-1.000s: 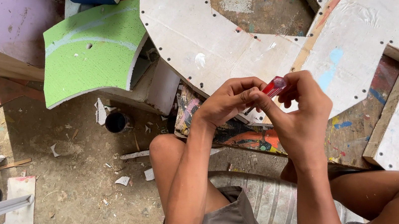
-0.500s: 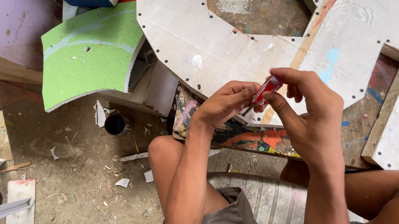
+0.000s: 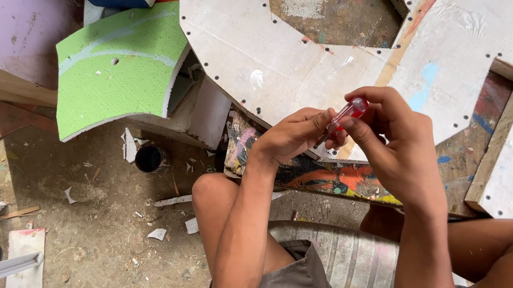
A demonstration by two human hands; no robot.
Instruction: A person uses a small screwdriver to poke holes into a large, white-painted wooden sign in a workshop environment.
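Red-handled screwdriver (image 3: 345, 116) between both hands (image 3: 346, 137)

Dirt floor (image 3: 89, 259) w/ scraps: white strips (image 3: 0, 269) at 8 o'clock, black cup (image 3: 150, 158) near ctr, green curved panel (image 3: 116, 67) at 11.

My arms are bare to the elbow. My left hand (image 3: 291, 137) and right hand (image 3: 398, 141) carry no gloves. I wear grey-brown shorts (image 3: 301, 283).

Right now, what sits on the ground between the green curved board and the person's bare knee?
In the head view, a small dark round cup stands on the dusty floor between the green curved board and the knee, with scattered white scraps around it.
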